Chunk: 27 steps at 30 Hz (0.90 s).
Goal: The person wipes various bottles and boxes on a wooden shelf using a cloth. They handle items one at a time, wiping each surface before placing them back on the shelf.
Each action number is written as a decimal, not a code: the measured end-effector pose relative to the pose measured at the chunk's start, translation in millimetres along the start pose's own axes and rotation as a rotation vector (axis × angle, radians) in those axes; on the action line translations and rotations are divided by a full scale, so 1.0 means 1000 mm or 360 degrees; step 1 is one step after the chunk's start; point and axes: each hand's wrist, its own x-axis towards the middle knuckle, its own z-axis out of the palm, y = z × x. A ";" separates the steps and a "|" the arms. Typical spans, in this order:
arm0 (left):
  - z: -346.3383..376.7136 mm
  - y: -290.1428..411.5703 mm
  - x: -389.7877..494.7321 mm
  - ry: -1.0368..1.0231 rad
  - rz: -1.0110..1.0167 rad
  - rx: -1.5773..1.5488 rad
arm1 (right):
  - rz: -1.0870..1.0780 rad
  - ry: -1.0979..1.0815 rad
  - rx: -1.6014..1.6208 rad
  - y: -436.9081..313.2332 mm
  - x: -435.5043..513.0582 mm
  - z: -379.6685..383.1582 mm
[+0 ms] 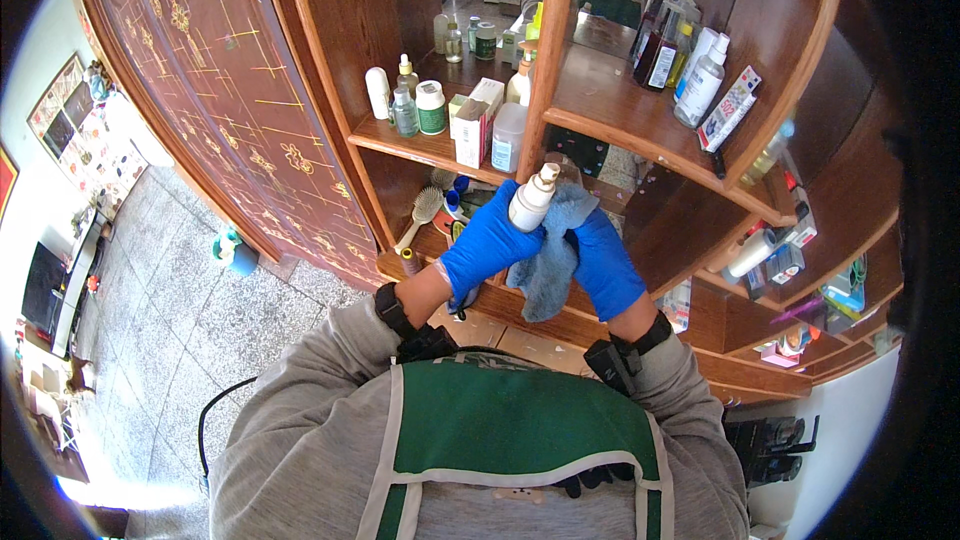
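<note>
Both hands wear blue gloves. My left hand [496,234] is closed around a white pump bottle [531,204], its gold-toned top pointing up and away from me. In my right hand [606,261] is a blue-grey cloth [551,270], which hangs down between the hands and lies against or close beside the bottle. Just beyond them, the wooden shelf [427,152] holds a clear plastic container [508,136], small boxes [471,131], a white jar with a green label [430,106] and several bottles. The lower part of the held bottle is hidden by my left glove.
On the upper right shelf [630,126] stand a spray bottle [701,82], dark bottles and a glue package [729,111]. A hairbrush [424,211] lies on the lower left shelf. Curved shelves with small goods continue right. A mirror backs the cabinet; a blue bin [238,256] stands left.
</note>
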 end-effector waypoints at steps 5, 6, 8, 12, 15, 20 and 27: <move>0.000 -0.015 -0.001 -0.0185 0.0173 0.0255 | -0.0067 0.0018 -0.0515 -0.006 -0.002 -0.004; -0.001 -0.019 -0.001 -0.0221 0.0194 0.0228 | -0.0114 -0.0114 -0.0422 -0.007 -0.001 -0.006; -0.001 -0.027 0.001 -0.0324 0.0231 0.0180 | 0.0009 -0.0189 -0.0239 -0.006 0.000 -0.012; -0.002 -0.040 0.005 -0.0485 0.0236 0.0040 | 0.0129 -0.0078 -0.0233 0.005 0.006 -0.029; -0.002 -0.042 0.003 -0.0692 0.0164 0.0243 | 0.0213 -0.0151 -0.0219 0.012 0.014 -0.043; -0.007 -0.028 -0.004 -0.1165 0.0062 0.0155 | 0.0422 -0.0359 -0.0044 0.008 0.015 -0.043; -0.025 0.002 -0.001 -0.0787 -0.0428 -0.0752 | 0.0220 0.0025 0.0058 -0.007 0.003 -0.017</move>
